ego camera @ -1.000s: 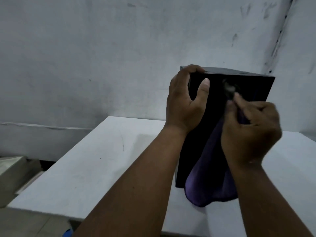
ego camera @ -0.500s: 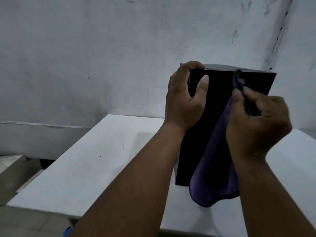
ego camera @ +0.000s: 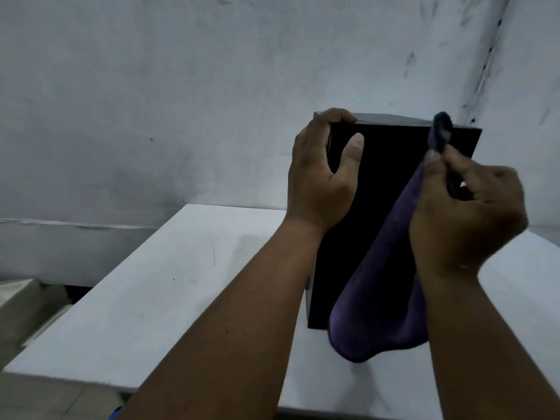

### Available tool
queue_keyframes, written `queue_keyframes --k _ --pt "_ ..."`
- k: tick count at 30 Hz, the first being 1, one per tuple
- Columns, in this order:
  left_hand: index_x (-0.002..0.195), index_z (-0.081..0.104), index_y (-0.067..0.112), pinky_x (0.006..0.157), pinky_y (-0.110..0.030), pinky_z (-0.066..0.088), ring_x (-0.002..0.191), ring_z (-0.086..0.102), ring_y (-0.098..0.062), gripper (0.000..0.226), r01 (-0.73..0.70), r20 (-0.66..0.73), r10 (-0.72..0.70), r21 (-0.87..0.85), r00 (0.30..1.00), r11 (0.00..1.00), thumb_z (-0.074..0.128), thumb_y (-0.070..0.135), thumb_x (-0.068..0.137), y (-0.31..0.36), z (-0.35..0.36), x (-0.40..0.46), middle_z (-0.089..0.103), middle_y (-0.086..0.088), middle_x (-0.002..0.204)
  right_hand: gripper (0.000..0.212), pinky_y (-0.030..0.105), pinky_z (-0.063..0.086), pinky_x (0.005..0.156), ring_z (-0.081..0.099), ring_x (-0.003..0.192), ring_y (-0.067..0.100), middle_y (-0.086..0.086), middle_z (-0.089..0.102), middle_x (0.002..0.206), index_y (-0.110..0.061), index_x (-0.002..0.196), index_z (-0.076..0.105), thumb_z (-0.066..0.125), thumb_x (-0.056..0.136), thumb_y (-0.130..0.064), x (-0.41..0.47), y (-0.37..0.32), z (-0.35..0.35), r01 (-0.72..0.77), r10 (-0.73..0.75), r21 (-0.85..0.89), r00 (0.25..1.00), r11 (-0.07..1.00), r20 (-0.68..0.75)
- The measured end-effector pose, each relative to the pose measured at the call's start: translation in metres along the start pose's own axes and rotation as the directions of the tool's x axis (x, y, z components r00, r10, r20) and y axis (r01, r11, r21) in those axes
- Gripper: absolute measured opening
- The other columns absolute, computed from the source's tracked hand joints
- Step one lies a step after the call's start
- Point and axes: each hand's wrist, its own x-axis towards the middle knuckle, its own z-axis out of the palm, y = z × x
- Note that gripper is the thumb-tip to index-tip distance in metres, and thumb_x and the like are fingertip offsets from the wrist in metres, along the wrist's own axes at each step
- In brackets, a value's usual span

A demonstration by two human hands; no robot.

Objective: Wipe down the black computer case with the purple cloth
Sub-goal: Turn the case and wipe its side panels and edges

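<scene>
Fingers [ego camera: 328,119] of the left hand [ego camera: 318,174] curl over the top left corner of the tall black rectangular computer case [ego camera: 391,189], thumb pressed on its near face, steadying it. Right hand [ego camera: 463,213] pinches the soft purple cloth [ego camera: 378,298] by one bunched end, and over the last second it has risen from mid-face to the top edge, so a fresh downward stroke looks ready. This case stands upright at the right of the white desk [ego camera: 151,298], long axis vertical, broad face toward the camera.
</scene>
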Motion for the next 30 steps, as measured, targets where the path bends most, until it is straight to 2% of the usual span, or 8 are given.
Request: queue_keyframes --k 2,7,11,15,20,24,27,30 --pt "0.120 0.057 0.023 0.098 -0.047 0.054 0.121 0.058 -0.019 0.021 0.003 0.001 -0.003 -0.006 1.000 1.000 0.057 0.030 0.100 -0.001 0.000 0.000 0.063 0.009 0.121 0.024 -0.005 0.029 0.075 0.051 0.078 0.006 0.015 0.068 0.087 -0.011 0.109 0.080 0.075 0.095 -0.030 -0.001 0.003 -0.001 -0.015 0.015 -0.005 1.000 1.000 -0.005" --pt "0.119 0.060 0.019 0.098 -0.046 0.053 0.119 0.059 -0.020 0.020 -0.010 -0.043 0.009 -0.016 0.999 1.000 0.058 0.025 0.100 0.000 0.003 -0.001 0.064 0.008 0.119 0.018 -0.001 0.032 0.075 0.046 0.076 0.002 0.013 0.065 0.081 -0.006 0.104 0.081 0.076 0.095 -0.020 -0.017 0.015 -0.013 0.116 -0.115 -0.002 0.984 0.993 0.139" --pt "0.119 0.058 0.023 0.098 -0.047 0.053 0.120 0.059 -0.020 0.020 0.001 -0.026 -0.001 -0.021 1.000 1.000 0.057 0.028 0.100 0.001 0.003 0.000 0.064 0.010 0.120 0.020 0.006 0.033 0.071 0.053 0.070 0.014 0.014 0.066 0.080 -0.012 0.105 0.082 0.077 0.093 -0.028 0.011 0.023 -0.016 0.082 -0.078 -0.047 0.994 0.996 0.070" --pt "0.120 0.058 0.023 0.100 -0.047 0.053 0.121 0.059 -0.019 0.022 0.015 -0.009 -0.015 -0.025 1.000 1.000 0.057 0.030 0.099 0.001 0.001 -0.001 0.064 0.010 0.121 0.020 -0.003 0.029 0.075 0.052 0.071 0.013 0.016 0.067 0.083 -0.011 0.105 0.081 0.076 0.094 -0.027 0.020 0.025 -0.017 0.043 -0.041 -0.056 0.998 0.997 0.050" --pt "0.119 0.059 0.023 0.100 -0.048 0.052 0.120 0.060 -0.022 0.022 0.015 -0.025 -0.016 -0.031 1.000 0.999 0.056 0.031 0.098 0.002 0.003 -0.001 0.065 0.009 0.120 0.013 0.007 0.031 0.070 0.048 0.068 0.014 0.012 0.061 0.076 -0.004 0.098 0.080 0.076 0.093 -0.015 -0.024 0.039 -0.036 0.092 -0.079 -0.077 0.983 0.993 0.167" --pt "0.119 0.059 0.023 0.100 -0.048 0.052 0.120 0.060 -0.022 0.021 0.023 -0.022 -0.024 -0.021 0.999 1.000 0.057 0.029 0.099 0.003 0.002 -0.002 0.065 0.010 0.120 0.010 0.006 0.034 0.071 0.050 0.069 0.015 0.009 0.060 0.076 -0.003 0.098 0.081 0.080 0.088 -0.007 -0.040 0.044 -0.050 0.102 -0.074 -0.099 0.964 0.990 0.254" --pt "0.119 0.058 0.025 0.101 -0.047 0.052 0.121 0.060 -0.020 0.021 0.037 -0.007 -0.037 -0.022 0.999 0.999 0.057 0.029 0.099 0.005 0.001 -0.002 0.064 0.012 0.121 0.011 0.014 0.034 0.069 0.053 0.069 0.018 0.011 0.062 0.078 -0.004 0.098 0.081 0.080 0.089 -0.009 -0.018 0.040 -0.045 0.119 -0.093 -0.100 0.967 0.988 0.236" --pt "0.120 0.058 0.026 0.102 -0.046 0.053 0.121 0.060 -0.020 0.021 0.045 0.007 -0.045 -0.025 0.999 0.999 0.057 0.028 0.099 0.007 -0.001 -0.002 0.064 0.014 0.121 0.013 0.006 0.034 0.069 0.054 0.074 0.016 0.013 0.064 0.083 -0.006 0.099 0.080 0.078 0.091 -0.016 0.006 0.036 -0.034 0.093 -0.080 -0.067 0.981 0.993 0.179"
